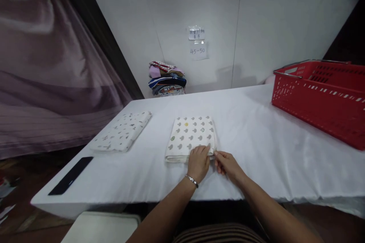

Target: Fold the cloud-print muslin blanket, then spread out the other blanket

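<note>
1. Had the cloth on the white table, folded flat, between the other cloth and the red basket.
2. Rested the left hand on top, by the near right corner; could not tell if squeezing with the thumb.
3. Pinched the edge at that corner with the right hand.
4. Could have pulled the top crooked, with too hard a tug by the right hand.
5. Could have made a wrinkle, by pushing down with the left hand on bumpy layers.
6. Could have let the folds pop open, by lifting the left hand too soon.
7. Could have slid the whole pile, by pulling without enough push from above.
8. Could have ended up with messy sides, by missing the loose edges on the right.
</note>
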Available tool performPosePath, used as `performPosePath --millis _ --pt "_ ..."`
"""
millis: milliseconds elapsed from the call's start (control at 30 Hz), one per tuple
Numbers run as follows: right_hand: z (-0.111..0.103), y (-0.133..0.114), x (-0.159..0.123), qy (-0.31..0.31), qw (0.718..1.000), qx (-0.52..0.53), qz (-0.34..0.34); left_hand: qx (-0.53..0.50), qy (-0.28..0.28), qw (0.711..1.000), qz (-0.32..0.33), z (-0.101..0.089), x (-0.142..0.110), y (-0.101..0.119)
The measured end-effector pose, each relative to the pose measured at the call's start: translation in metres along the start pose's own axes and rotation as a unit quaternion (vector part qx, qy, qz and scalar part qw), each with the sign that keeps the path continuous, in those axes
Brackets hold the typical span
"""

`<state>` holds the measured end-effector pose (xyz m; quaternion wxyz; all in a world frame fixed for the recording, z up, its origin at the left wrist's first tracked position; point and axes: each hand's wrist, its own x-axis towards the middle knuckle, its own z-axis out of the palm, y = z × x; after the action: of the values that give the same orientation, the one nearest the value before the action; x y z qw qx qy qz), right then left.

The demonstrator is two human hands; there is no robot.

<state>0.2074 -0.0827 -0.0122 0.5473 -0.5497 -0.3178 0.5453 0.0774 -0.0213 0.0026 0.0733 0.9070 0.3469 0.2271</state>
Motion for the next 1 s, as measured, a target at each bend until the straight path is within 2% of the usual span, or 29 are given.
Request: performPosePath --millis 267,367,600,733,867,1000 --pt "-0.022 -0.001 -0.009 0.063 0.998 0.019 0.010 -0.082 0.038 0.994 -0.055 -0.006 0.006 -0.001" --pt "-0.025 0.000 -0.012 0.045 0.998 0.003 0.031 -0.089 0.038 0.993 -0.067 -0.005 0.006 0.000" --pt "-0.014 0.002 -0.017 0.021 0.998 -0.029 0.050 -0.062 0.026 0.997 -0.046 0.000 0.002 0.000" --pt "-0.019 -0.002 -0.017 0.070 0.997 -0.028 0.024 -0.068 0.024 0.996 -0.048 -0.002 0.003 -0.001" --pt "-0.028 -0.004 -0.012 0.119 0.988 -0.097 0.023 -0.063 0.020 0.997 -0.049 -0.001 0.004 0.001" --pt "-0.028 -0.005 -0.004 0.060 0.987 -0.137 0.063 -0.026 0.003 0.999 -0.023 0.003 0.001 0.004"
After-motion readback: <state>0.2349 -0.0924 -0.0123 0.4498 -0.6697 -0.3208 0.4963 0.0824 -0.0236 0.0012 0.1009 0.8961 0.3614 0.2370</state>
